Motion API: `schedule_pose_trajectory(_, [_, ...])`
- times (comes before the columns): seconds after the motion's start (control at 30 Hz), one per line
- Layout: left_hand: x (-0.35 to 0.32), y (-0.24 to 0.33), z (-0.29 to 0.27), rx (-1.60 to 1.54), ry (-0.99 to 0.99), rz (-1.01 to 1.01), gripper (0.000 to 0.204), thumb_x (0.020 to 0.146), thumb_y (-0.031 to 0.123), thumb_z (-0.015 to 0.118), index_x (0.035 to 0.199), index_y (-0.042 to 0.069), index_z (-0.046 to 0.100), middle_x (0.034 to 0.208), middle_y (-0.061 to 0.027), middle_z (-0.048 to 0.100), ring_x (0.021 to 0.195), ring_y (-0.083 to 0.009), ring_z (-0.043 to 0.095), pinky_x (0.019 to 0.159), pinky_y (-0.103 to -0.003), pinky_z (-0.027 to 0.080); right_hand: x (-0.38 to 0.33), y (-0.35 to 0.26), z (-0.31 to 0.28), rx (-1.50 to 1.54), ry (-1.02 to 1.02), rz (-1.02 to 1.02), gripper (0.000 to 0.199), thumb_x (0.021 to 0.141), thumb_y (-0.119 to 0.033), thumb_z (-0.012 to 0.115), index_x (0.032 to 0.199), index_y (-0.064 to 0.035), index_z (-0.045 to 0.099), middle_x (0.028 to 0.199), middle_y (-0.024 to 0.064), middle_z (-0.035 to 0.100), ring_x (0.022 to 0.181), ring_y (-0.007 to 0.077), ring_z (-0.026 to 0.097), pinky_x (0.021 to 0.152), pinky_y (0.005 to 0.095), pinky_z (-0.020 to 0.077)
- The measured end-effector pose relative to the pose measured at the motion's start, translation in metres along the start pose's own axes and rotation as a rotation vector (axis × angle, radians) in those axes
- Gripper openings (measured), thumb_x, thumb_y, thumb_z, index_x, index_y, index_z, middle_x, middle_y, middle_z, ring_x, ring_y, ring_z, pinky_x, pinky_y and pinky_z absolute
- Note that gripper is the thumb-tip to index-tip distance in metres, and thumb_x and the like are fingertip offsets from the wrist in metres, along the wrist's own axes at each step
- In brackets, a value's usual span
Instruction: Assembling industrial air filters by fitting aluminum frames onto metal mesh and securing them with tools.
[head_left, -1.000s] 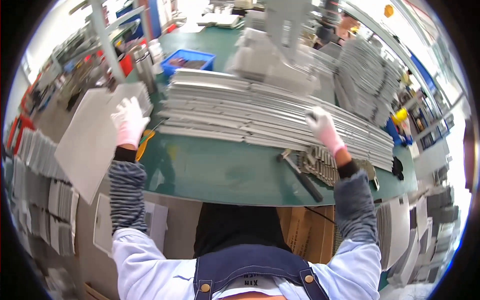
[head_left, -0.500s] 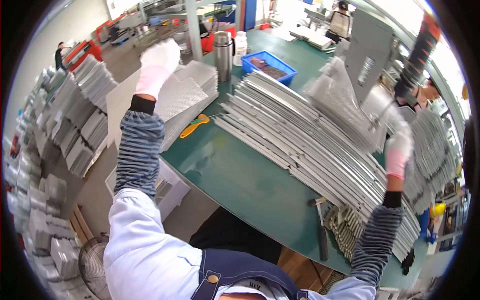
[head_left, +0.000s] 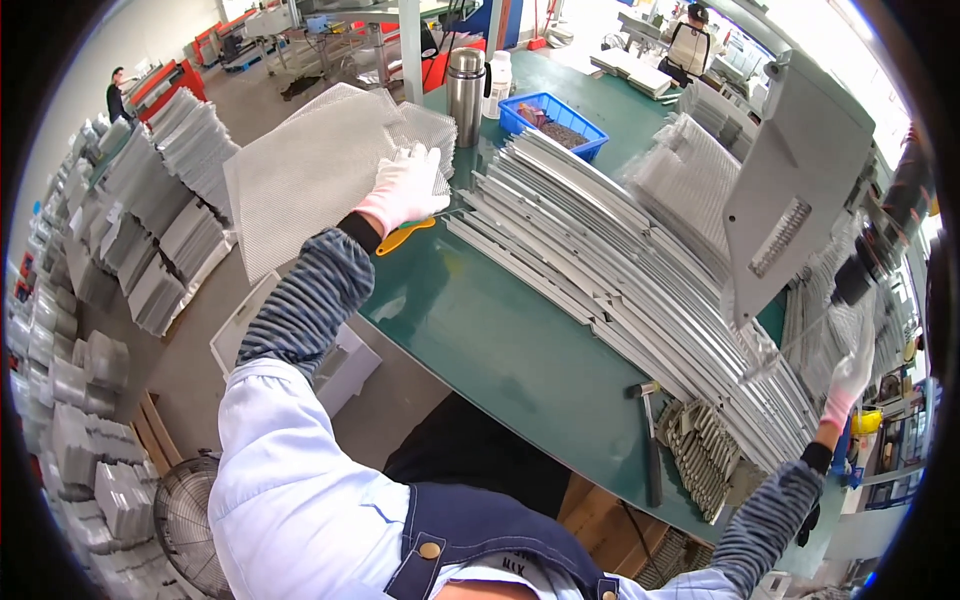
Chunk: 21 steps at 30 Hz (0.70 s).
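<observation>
My left hand (head_left: 408, 190), in a white glove with a pink cuff, rests at the near right corner of a stack of silver mesh sheets (head_left: 310, 165). Its fingers are spread over the mesh. An orange-yellow handled tool (head_left: 402, 238) lies just below that hand, partly hidden. Out at the far right, my right hand (head_left: 850, 378), gloved alike, is blurred by motion with its fingers pointing away from me. It is beside a dark cylindrical machine part (head_left: 862, 272) and blurred mesh; whether it grips anything cannot be made out.
Long silver metal strips (head_left: 610, 260) cover the green table (head_left: 500, 350). A hammer (head_left: 650, 450) lies beside small metal pieces (head_left: 695, 450). Behind are a steel flask (head_left: 466, 98), a blue bin (head_left: 590, 145) and a grey machine plate (head_left: 795, 180). More mesh (head_left: 685, 180) is piled behind the strips.
My left hand has come down and to the right onto the mesh corner. My right hand has moved outward to the right and nearer to me. The whole view has shifted slightly.
</observation>
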<state>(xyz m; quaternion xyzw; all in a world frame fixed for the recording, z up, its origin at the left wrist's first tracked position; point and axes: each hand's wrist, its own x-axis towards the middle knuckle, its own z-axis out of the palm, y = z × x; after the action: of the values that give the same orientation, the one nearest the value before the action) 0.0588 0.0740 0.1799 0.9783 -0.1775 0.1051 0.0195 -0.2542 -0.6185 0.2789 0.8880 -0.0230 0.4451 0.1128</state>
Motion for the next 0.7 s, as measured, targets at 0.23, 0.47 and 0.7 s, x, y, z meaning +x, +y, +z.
schedule_pose_trajectory(0.23, [0.006, -0.020, -0.019, -0.045, -0.103, 0.012, 0.083, 0.074, 0.057, 0.069, 0.133, 0.003, 0.049, 0.132, -0.0182, 0.051, 0.125, -0.0367, 0.046, 0.105, -0.044, 0.038, -0.084, 0.005, -0.124, 0.130, 0.222, 0.409, 0.044, 0.096, 0.004, 0.041, 0.139, -0.0012, 0.044, 0.140, 0.0106, 0.050, 0.126, 0.0214, 0.051, 0.105, 0.0294, 0.0412])
schedule_pose_trajectory(0.47, [0.012, -0.035, -0.018, 0.001, -0.203, 0.004, 0.082, 0.075, 0.055, 0.068, 0.135, 0.005, 0.045, 0.138, -0.0190, 0.043, 0.132, -0.0384, 0.038, 0.105, -0.051, 0.036, -0.119, -0.023, -0.225, 0.105, 0.443, 0.781, 0.038, 0.100, -0.016, 0.049, 0.133, 0.0018, 0.051, 0.131, 0.0146, 0.057, 0.114, 0.0226, 0.057, 0.099, 0.0306, 0.0437])
schedule_pose_trajectory(0.7, [0.002, -0.007, -0.010, 0.210, -0.145, 0.036, 0.071, 0.077, 0.045, 0.068, 0.130, 0.002, 0.046, 0.134, -0.0186, 0.047, 0.125, -0.0380, 0.047, 0.102, -0.051, 0.040, -0.121, -0.076, -0.240, 0.058, 0.500, 0.815, 0.040, 0.098, -0.019, 0.054, 0.129, 0.0070, 0.053, 0.128, 0.0170, 0.058, 0.107, 0.0214, 0.059, 0.092, 0.0304, 0.0492])
